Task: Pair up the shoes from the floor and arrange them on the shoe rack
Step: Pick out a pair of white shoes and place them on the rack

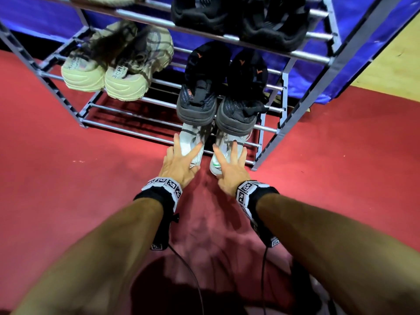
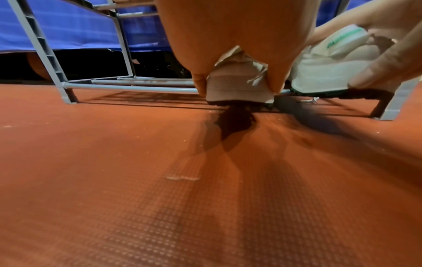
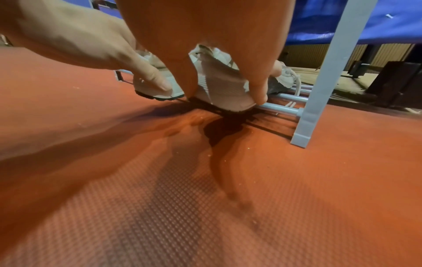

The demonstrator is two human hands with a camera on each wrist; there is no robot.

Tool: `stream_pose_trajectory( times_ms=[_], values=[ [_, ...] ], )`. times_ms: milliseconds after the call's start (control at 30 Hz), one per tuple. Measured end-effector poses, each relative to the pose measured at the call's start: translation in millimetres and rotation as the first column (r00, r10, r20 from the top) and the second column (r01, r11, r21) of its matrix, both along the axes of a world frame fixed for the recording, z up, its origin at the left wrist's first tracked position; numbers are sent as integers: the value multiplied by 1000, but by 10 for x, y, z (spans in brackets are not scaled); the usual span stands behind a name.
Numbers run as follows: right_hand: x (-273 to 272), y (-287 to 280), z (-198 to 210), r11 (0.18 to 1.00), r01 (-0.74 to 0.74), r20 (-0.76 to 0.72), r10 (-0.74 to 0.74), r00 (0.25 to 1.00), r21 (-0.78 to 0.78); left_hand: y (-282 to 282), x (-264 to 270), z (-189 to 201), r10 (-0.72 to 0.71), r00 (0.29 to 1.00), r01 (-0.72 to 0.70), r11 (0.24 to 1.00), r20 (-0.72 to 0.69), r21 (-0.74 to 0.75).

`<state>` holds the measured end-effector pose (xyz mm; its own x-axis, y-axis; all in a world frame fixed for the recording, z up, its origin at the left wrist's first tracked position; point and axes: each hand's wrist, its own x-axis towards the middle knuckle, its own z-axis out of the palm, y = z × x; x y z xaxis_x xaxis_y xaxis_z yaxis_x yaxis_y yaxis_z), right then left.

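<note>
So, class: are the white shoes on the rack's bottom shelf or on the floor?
On the shelf: both white shoes rest on the bottom bars, heels overhanging.

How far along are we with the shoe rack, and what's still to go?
Done: a beige pair and a black-and-orange pair sit on the middle shelf, and black shoes on the shelf above. In hand: the left hand and right hand each grip the heel of a white shoe on the bottom shelf. Left: push this pair fully in; no loose shoes are visible on the floor.
</note>
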<state>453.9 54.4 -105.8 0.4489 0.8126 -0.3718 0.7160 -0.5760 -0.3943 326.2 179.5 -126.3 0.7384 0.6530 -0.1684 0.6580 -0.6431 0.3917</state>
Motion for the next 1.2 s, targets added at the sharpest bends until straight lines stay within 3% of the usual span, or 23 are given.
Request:
stream_pose_trajectory(
  times_ms=[267, 600, 733, 1200],
  values=[
    [123, 64, 100, 1000, -2, -38, 2, 999, -17, 73, 223, 20, 90, 986, -88, 996, 140, -21],
    [145, 179, -2, 997, 78, 36, -78, 996, -10, 178, 309, 64, 136, 991, -133, 987, 22, -92],
    [127, 190, -34, 997, 57, 122, -62, 991, 46, 167, 303, 79, 130, 990, -125, 988, 55, -93],
    [169, 294, -55, 995, 81, 160, -90, 983, 63, 242, 379, 44, 118, 988, -106, 987, 100, -120]
  ],
)
